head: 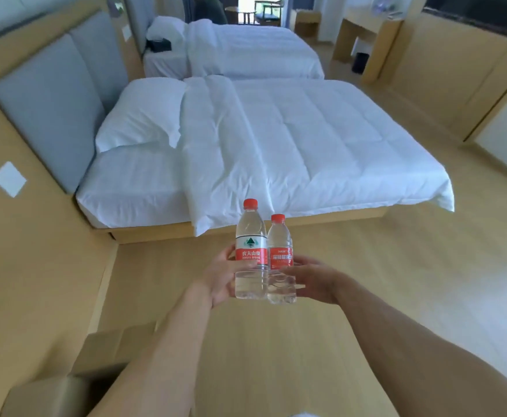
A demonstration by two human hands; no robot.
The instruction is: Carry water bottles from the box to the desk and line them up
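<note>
Two clear water bottles with red caps and red labels stand upright side by side in front of me, held in the air above the wooden floor. My left hand (pixel 220 276) grips the taller bottle (pixel 250 251) from its left side. My right hand (pixel 312 279) grips the shorter bottle (pixel 281 260) from its right side. The two bottles touch each other. The open cardboard box (pixel 95 365) sits on the floor at the lower left, under my left forearm; its inside is dark and I cannot see its contents. A wooden desk (pixel 366 31) stands far off at the upper right.
Two white beds (pixel 291 145) fill the middle of the room, with grey headboards (pixel 50 109) on the left wall. A small black bin (pixel 360 63) stands by the desk. Wooden floor runs along the right of the beds toward the desk. Wooden wall panels line the right side.
</note>
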